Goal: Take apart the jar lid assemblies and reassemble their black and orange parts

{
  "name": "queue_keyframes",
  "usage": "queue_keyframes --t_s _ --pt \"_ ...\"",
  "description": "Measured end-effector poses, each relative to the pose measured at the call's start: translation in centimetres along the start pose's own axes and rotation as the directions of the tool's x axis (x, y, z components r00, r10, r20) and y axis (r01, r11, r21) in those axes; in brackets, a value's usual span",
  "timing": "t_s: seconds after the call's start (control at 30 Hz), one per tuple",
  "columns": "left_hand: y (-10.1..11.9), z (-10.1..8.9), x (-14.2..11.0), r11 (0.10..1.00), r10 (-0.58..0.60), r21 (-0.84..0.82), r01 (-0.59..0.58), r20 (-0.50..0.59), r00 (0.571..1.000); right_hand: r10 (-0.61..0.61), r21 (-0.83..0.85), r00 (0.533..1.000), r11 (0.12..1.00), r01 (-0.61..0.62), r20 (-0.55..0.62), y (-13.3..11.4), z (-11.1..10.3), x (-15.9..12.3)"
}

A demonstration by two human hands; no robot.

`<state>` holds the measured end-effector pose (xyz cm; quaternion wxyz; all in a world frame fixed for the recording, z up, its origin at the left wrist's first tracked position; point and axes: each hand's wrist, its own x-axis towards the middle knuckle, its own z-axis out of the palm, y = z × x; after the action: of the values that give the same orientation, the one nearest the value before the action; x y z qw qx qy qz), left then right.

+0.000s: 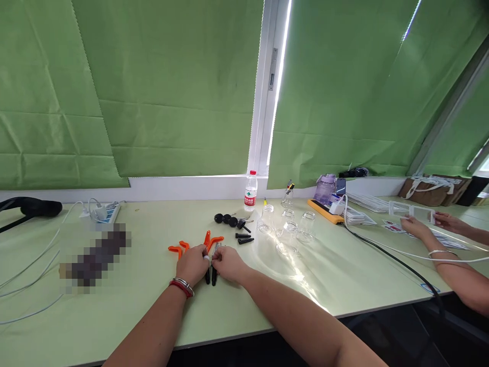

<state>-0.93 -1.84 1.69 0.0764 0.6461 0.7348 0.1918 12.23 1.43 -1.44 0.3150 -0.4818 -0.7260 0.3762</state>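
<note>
My left hand (194,265) rests on the table with its fingers curled together. Close beside it, my right hand (228,263) is pinched, its fingertips nearly meeting the left ones. Whatever they grip is hidden between the fingers. Two slim tools with black handles (214,276) lie beneath the fingertips, with metal shafts partly covered. Orange forked pieces (212,239) stick out just beyond my left hand, and more orange pieces (175,250) lie to its left. Ahead of my right hand are ribbed black pieces (244,238) and several round black knobs (226,219) with thin stems.
A water bottle (250,192) stands at the back. Clear glass jars (306,227) are right of centre. An orange-edged power strip (324,211) and cables lie farther right, where another person's hands (416,227) hold a clear frame (407,209). A white power strip (110,214) sits left.
</note>
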Motion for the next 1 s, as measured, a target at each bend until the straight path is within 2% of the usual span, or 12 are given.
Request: queue_keyframes --t_s 0.2,0.4,0.5,0.57,0.67,0.77,0.87,1.0 --pt "0.0 0.1 0.1 1.000 0.000 0.003 0.000 0.016 1.000 -0.096 -0.161 0.993 0.983 0.084 -0.063 -0.5 0.4 -0.1" --pt "-0.2 0.2 0.1 1.000 0.015 -0.008 -0.015 0.018 1.000 -0.097 -0.112 0.994 0.990 0.091 -0.044 0.3 0.4 -0.1" --pt "-0.2 0.2 0.1 1.000 0.016 -0.005 -0.016 0.014 1.000 -0.100 -0.203 0.993 0.976 0.084 -0.066 0.9 -1.2 0.7" --pt "-0.2 0.2 0.1 1.000 0.005 -0.006 -0.005 0.012 1.000 -0.129 -0.364 0.984 0.928 0.077 -0.120 1.5 -3.2 1.2" --pt "-0.2 0.2 0.1 1.000 0.013 -0.017 -0.014 -0.014 1.000 -0.131 -0.464 0.976 0.885 0.037 -0.171 2.6 -6.5 1.7" --pt "0.0 0.3 0.0 0.998 0.050 -0.045 -0.052 -0.041 0.998 -0.165 -0.631 0.980 0.774 0.057 -0.115 3.8 -8.8 1.3" --pt "0.2 0.4 -0.1 0.992 0.089 -0.087 -0.094 -0.060 0.994 -0.177 -0.683 0.982 0.725 0.086 -0.064 4.4 -9.4 0.7" --pt "0.4 0.5 -0.3 0.981 0.135 -0.130 -0.145 -0.078 0.988 -0.193 -0.725 0.981 0.677 0.126 -0.009 4.6 -8.7 0.3"
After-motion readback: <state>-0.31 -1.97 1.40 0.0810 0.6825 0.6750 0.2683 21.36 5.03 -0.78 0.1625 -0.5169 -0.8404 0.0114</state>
